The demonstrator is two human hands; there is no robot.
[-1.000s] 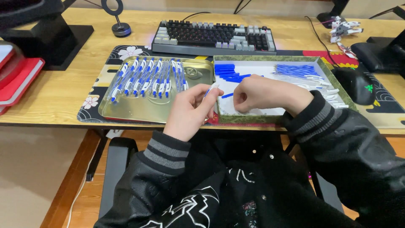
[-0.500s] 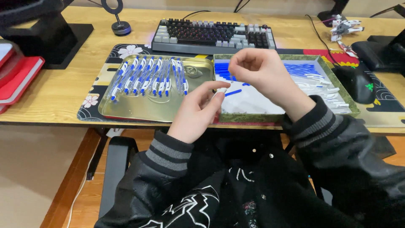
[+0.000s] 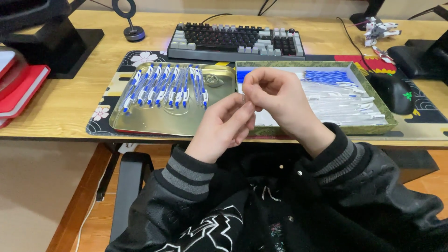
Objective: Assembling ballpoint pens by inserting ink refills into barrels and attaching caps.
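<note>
Head view: one frame, looking down at a wooden desk [image 3: 60,107] and two bare hands above its near edge.
Left hand: the left hand [image 3: 224,127] is raised palm-up, fingers curled, thumb and forefinger pinched together at a small clear part [image 3: 243,99].
Right hand: the right hand [image 3: 275,93] sits just far and right of the left one, fingers bent inward, fingertips meeting the left hand's fingertips.
Hand state: both hands are together, closed on the same small part (its exact shape is too small to tell).
Held item position: between the two sets of fingertips, above the near left corner of the green tray [image 3: 373,128].
Green tray: right of centre; holds white pen barrels [image 3: 345,105] in its right half and blue refills [image 3: 326,77] toward the far side.
Metal tray: the metal tray [image 3: 154,123] lies just left of the green tray, touching or nearly so; a row of assembled blue-and-white pens [image 3: 163,86] lies in its far half.
Desk mat: a patterned desk mat [image 3: 100,114] lies under both trays.
Far items: a keyboard [image 3: 235,41] beyond the trays; a black mouse [image 3: 394,93] right of the green tray.
Left edge: red books [image 3: 21,91] stacked near a black monitor base [image 3: 60,46].
Sleeves: black jacket sleeves with grey striped cuffs [image 3: 186,175] (both wrists).
</note>
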